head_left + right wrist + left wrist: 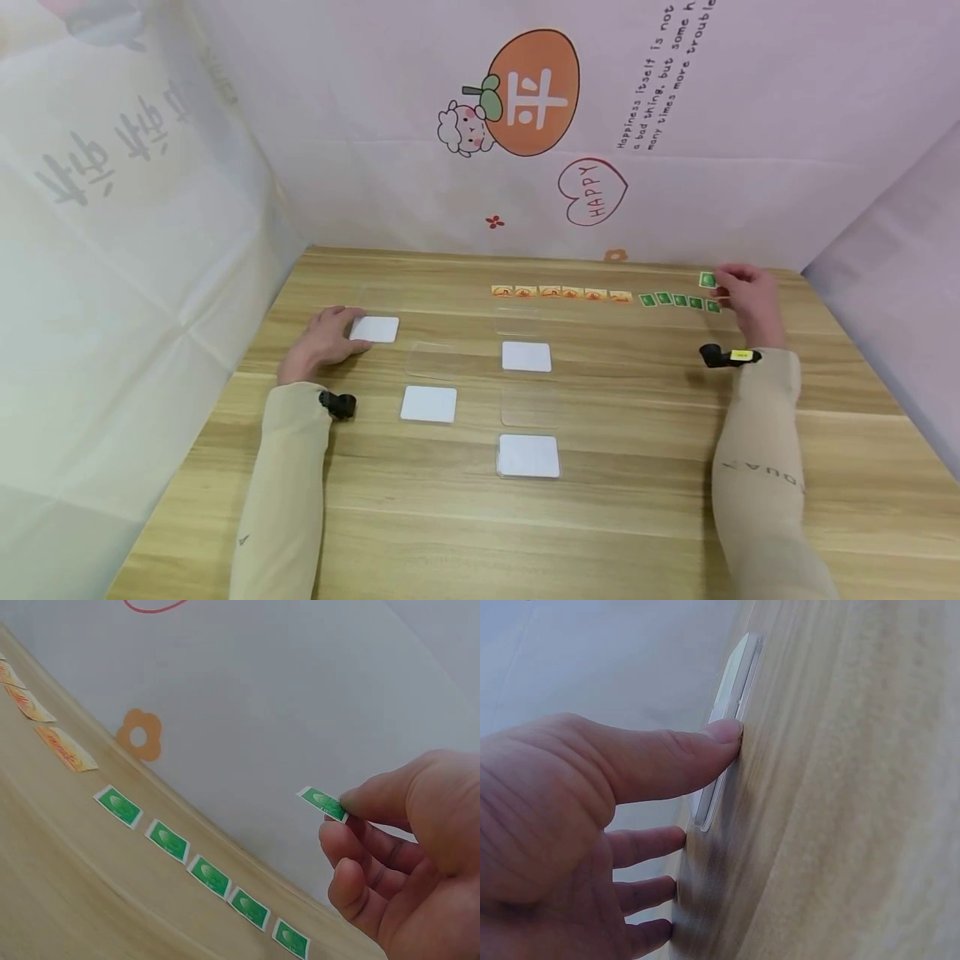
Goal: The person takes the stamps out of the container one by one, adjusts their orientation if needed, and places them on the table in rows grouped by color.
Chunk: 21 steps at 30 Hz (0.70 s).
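At the table's left my left hand spans a white rectangular card stack, index finger at its far edge and thumb at its near edge. In the left wrist view, the thumb presses the side of the stack, which has a clear rim, while the other fingertips reach the tabletop. At the far right my right hand pinches a small green sticker with a white border between thumb and finger, raised above the table. Below it runs a row of several similar green stickers.
Left of the green row lies a row of several orange-yellow stickers. More white card stacks lie in the middle, with thin clear rectangular sheets beside them. A printed cloth hangs behind the wooden table.
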Available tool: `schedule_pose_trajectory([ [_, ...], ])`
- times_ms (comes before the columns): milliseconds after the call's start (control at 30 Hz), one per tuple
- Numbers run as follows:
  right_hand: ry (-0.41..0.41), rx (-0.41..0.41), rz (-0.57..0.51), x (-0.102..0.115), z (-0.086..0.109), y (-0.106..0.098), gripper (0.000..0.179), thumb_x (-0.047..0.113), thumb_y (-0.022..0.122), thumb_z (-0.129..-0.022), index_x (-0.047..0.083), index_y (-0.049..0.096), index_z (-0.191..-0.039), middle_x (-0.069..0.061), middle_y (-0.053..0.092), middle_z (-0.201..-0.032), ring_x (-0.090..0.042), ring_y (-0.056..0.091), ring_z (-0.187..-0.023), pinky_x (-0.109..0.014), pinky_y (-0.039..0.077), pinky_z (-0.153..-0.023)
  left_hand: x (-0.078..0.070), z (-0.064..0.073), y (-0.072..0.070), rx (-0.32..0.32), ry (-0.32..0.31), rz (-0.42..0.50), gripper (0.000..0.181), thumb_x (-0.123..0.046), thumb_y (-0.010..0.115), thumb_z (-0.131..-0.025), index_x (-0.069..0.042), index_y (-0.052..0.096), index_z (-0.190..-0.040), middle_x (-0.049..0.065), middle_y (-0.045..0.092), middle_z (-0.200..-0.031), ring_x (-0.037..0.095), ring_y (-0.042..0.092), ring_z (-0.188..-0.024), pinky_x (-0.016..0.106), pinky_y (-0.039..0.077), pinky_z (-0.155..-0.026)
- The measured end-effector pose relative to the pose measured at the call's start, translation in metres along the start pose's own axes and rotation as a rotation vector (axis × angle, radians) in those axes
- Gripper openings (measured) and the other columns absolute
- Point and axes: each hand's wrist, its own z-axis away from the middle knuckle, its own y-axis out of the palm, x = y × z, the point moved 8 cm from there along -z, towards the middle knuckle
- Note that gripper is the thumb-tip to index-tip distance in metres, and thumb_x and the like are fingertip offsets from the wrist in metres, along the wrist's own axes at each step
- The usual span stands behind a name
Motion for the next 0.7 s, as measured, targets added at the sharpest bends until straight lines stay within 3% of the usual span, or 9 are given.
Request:
schedule_pose_trajectory([
  [367, 0.084, -0.101, -0.097, -0.019, 0.001, -0.026, 0.014, 0.019, 0.064, -0.095, 0.012, 0.068, -0.106, 0.012, 0.064, -0.083, -0.006, 0.063, -0.067, -0.021, 0.053, -0.058, 0.001, 0.001, 0.000, 0.005, -0.004, 0.015, 0.063, -0.031, 0.063, -0.095, -0.009, 0.038, -0.149, 0.028, 0.022, -0.157, 0.052, 0.014, -0.144, 0.068, 0.018, -0.113],
  [533, 0.134, -0.117, -0.141, -0.027, 0.001, -0.032, 0.007, 0.017, 0.063, -0.095, 0.015, 0.070, -0.097, 0.010, 0.066, -0.079, -0.007, 0.064, -0.065, -0.022, 0.053, -0.056, 0.000, 0.001, 0.000, 0.001, -0.011, 0.030, 0.063, -0.030, 0.063, -0.095, -0.009, 0.039, -0.149, 0.028, 0.022, -0.157, 0.053, 0.013, -0.144, 0.068, 0.017, -0.113],
  [700, 0.187, -0.111, -0.209, -0.039, 0.000, -0.037, 0.012, 0.013, 0.061, -0.096, 0.017, 0.069, -0.087, 0.005, 0.067, -0.073, -0.010, 0.062, -0.060, -0.026, 0.051, -0.050, -0.001, 0.000, 0.000, -0.003, -0.007, 0.024, 0.063, -0.031, 0.063, -0.095, -0.009, 0.038, -0.149, 0.027, 0.022, -0.158, 0.053, 0.013, -0.144, 0.067, 0.017, -0.113],
])
